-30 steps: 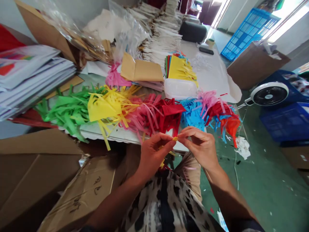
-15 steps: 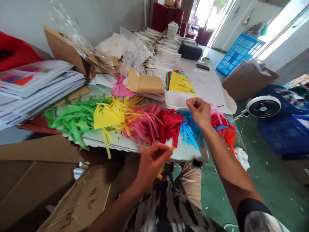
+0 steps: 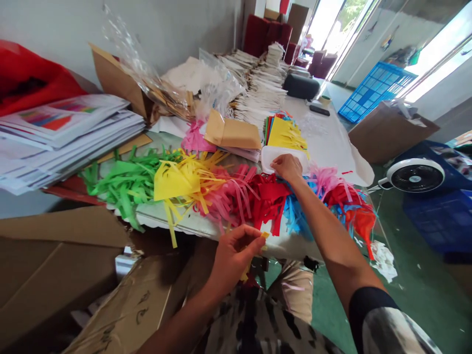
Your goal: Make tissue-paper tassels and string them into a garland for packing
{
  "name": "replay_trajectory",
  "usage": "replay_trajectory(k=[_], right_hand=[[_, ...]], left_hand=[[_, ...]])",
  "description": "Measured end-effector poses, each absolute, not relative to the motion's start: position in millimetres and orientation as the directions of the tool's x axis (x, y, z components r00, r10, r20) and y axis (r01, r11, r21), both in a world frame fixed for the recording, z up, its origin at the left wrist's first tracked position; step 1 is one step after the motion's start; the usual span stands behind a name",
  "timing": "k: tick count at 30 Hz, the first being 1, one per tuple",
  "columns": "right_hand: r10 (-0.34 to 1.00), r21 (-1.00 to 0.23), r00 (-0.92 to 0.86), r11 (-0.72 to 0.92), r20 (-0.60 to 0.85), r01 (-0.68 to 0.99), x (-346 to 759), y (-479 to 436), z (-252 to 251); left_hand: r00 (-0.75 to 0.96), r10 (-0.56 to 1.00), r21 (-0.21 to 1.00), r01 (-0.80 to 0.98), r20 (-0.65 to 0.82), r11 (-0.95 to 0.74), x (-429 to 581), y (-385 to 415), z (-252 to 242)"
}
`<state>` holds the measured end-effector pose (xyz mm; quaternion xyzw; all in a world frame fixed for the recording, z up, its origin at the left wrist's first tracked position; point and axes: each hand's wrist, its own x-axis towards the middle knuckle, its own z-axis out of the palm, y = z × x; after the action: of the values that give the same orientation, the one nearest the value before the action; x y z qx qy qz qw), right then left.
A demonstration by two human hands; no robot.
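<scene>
left hand [image 3: 236, 253] is pinching yellow paper bit [image 3: 263, 235] at 6 o'clock, keeping it clear of tabletop [image 3: 328, 145] edge; right hand [image 3: 288, 168] is curling over white tub [image 3: 275, 153] at 12, grip unclear; fringed paper piles [image 3: 173, 179] lying btwn.

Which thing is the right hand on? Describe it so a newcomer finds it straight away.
On the long table, look behind the row of fringed coloured paper at the near edge, just past the red fringe. There sits a white plastic tub, with the right hand on it; it is the only plain, smooth, rigid thing among cut paper.
</scene>
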<state>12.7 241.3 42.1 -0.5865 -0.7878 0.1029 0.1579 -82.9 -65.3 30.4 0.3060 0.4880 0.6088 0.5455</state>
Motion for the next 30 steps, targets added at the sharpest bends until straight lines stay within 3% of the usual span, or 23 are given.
replay_trajectory(k=[13, 16, 17, 19, 21, 25, 30], right_hand=[[0.916, -0.602, -0.279, 0.4, 0.289, 0.691, 43, 209, 56], [0.892, -0.725, -0.324, 0.446, 0.315, 0.524, 53, 163, 62], [0.877, -0.812, -0.352, 0.451, 0.327, 0.371, 57, 144, 64], [0.867, -0.907, -0.38, 0.397, 0.321, 0.139, 64, 106, 68], [0.877, -0.943, -0.384, 0.329, 0.287, 0.045, 72, 72, 73], [0.852, -0.958, -0.484, 0.272, 0.197, 0.087, 83, 30, 83], [0.838, -0.903, -0.46, 0.401, 0.294, 0.155, 89, 8, 87]], left_hand=[[-0.223, 0.966, 0.922, -0.385, -0.129, 0.035, -83, -68, 36], [-0.256, 0.959, 0.919, -0.395, -0.119, 0.009, -83, -68, 42], [-0.268, 0.956, 0.919, -0.393, -0.116, 0.001, -84, -68, 44], [-0.284, 0.953, 0.923, -0.384, -0.108, -0.01, -84, -69, 48], [-0.284, 0.954, 0.927, -0.374, -0.099, -0.015, -82, -69, 52], [-0.283, 0.956, 0.938, -0.345, -0.076, -0.028, -75, -70, 57], [-0.299, 0.953, 0.958, -0.283, -0.035, -0.054, -67, -72, 56]])
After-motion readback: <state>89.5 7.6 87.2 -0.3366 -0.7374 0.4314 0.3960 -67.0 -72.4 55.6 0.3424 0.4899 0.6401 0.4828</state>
